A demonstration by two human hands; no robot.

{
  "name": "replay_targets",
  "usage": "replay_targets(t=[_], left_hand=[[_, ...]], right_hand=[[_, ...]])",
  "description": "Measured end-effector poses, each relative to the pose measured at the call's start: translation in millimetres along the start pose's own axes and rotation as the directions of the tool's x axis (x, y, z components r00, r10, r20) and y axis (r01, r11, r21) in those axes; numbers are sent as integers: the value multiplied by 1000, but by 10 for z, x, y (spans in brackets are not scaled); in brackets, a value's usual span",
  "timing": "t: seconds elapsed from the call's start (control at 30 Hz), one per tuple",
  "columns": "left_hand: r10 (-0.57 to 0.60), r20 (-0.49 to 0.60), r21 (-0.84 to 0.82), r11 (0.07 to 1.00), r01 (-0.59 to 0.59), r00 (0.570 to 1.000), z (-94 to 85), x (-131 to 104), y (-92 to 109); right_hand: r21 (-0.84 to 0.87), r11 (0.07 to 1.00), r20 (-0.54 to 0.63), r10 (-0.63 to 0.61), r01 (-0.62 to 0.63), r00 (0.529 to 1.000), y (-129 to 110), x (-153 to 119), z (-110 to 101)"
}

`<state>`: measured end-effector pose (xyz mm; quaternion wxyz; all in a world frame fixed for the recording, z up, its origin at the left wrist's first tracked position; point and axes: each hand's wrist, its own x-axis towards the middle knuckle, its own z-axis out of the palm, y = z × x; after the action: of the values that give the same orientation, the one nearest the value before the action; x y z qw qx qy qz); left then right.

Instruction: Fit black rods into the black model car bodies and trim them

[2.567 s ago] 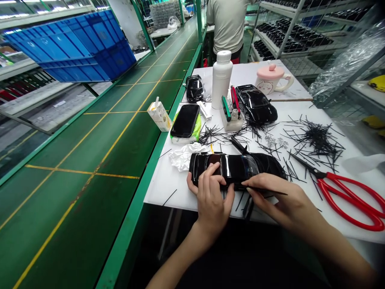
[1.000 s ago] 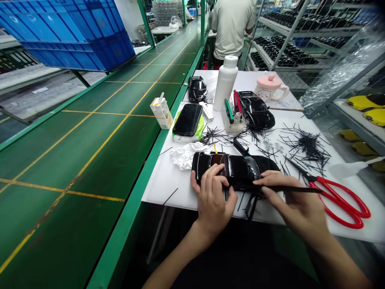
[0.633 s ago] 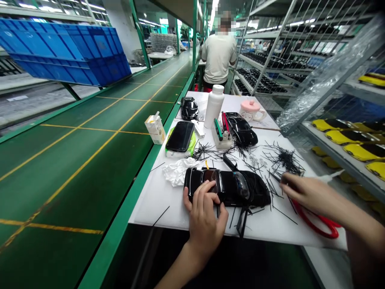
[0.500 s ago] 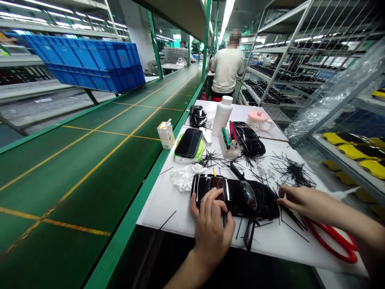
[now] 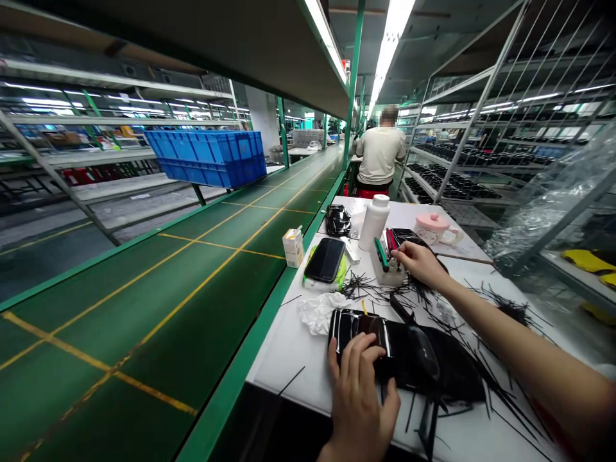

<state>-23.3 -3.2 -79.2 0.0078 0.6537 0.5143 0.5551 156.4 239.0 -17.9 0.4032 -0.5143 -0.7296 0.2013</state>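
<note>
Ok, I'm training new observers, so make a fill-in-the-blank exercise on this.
The left hand rests on a glossy ___ model car.
The right hand is at a pale holder containing slim red and ___ tools.
The white cartoon-faced mug has a ___ lid.

Missing words: black; green; pink.

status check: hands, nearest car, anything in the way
Left hand resting on nearest black model car, on white worktop. Right hand at tool holder, grip unclear. Loose black strips around car.
</note>
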Motion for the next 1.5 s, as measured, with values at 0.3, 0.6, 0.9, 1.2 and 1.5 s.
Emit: replay_targets(t=[0.3, 0.6, 0.9, 1.2, 1.5], left_hand=[[57, 101, 110, 992, -68, 993, -56, 49, 6], [28, 159, 109, 993, -46, 987, -64, 61, 25], [30, 204, 159, 985, -63, 978, -87, 82, 49], [30, 208, 163, 985, -64, 978, -80, 90, 57], [23, 204, 142, 988, -53, 979, -88, 77, 57]], right_hand=[[398, 916, -234, 159, -55, 959, -334, -137, -566], [629, 757, -77, 290, -180, 954, -796, -1309, -580], [558, 784, -17, 339, -272, 941, -719, -1971, -362], [256, 959, -106, 156, -125, 982, -814, -2111, -317], [187, 982, -68, 39, -26, 997, -778, -2126, -241]])
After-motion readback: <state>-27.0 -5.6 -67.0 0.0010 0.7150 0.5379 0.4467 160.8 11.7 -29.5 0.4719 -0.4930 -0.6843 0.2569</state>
